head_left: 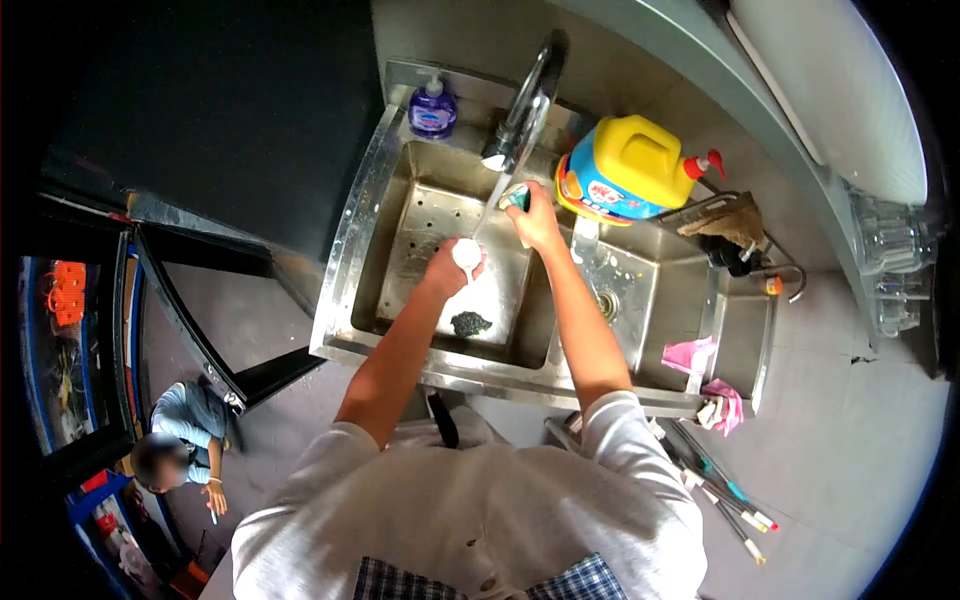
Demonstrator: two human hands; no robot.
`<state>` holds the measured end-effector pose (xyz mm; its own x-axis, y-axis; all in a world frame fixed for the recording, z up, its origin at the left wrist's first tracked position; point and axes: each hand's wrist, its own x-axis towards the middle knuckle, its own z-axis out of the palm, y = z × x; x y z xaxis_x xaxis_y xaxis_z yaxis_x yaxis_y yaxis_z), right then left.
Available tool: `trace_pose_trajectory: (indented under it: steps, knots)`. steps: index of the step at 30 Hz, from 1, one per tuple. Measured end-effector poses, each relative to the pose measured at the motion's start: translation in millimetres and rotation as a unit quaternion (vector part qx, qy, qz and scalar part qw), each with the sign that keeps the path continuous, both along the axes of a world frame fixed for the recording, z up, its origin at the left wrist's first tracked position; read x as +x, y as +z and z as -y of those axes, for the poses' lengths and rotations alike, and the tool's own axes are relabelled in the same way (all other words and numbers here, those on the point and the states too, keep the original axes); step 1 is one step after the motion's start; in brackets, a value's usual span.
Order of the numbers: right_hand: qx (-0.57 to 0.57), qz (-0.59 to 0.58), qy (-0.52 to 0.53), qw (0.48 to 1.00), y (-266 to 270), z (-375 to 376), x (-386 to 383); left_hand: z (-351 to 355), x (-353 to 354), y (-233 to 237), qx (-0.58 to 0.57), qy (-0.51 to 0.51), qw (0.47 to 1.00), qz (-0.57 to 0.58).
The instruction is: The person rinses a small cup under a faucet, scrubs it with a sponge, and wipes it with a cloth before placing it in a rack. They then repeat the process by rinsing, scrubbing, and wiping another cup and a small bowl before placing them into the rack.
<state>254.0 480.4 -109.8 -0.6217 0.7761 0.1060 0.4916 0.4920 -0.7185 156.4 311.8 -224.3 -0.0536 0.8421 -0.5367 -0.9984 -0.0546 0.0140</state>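
Note:
My left hand is closed around a small white thing with a round bowl and a short narrow end, like a spoon, over the left sink basin. Beside the water stream, my right hand grips a green and pale sponge-like pad. Water runs from the chrome faucet down between my hands. A dark green wet clump lies on the basin floor below my left hand.
A purple soap bottle and a large yellow detergent jug stand along the sink's back. Pink cloths hang at the right compartment. Glass mugs sit far right. A person crouches at lower left near an open door.

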Motion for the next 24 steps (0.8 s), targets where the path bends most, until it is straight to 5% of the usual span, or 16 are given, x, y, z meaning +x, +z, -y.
trace_pose_trajectory:
  steps: [10, 13, 24]
  knots:
    - [0.012, 0.026, 0.149, 0.988, 12, -42, -49, -34, -5, -5, 0.021, -0.048, 0.987, -0.151]
    - [0.015, 0.056, 0.130, 0.990, 22, -35, -49, -33, -4, -1, -0.065, -0.052, 0.987, -0.139]
    - [0.013, 0.019, 0.116, 0.993, 36, -11, -46, -41, -2, 9, 0.001, 0.023, 1.000, -0.012]
